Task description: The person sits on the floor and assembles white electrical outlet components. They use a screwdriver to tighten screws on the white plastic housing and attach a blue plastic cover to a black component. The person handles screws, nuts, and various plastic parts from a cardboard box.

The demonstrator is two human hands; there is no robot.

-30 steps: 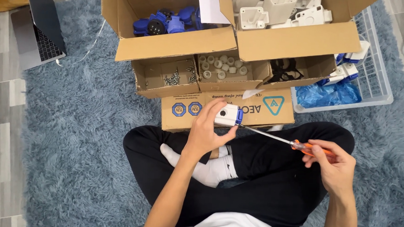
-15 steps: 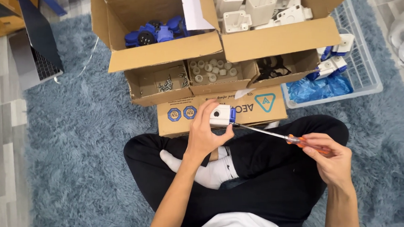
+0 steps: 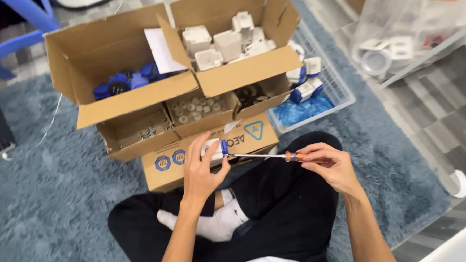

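White part [image 3: 214,148] (mostly hand-hidden)

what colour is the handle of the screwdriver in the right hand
Orange. The screwdriver handle shows at the fingertips of the right hand, seen in the head view.

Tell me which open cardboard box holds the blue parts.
The large box at back left: blue round parts lie inside it. The box beside it on the right holds white housings instead.
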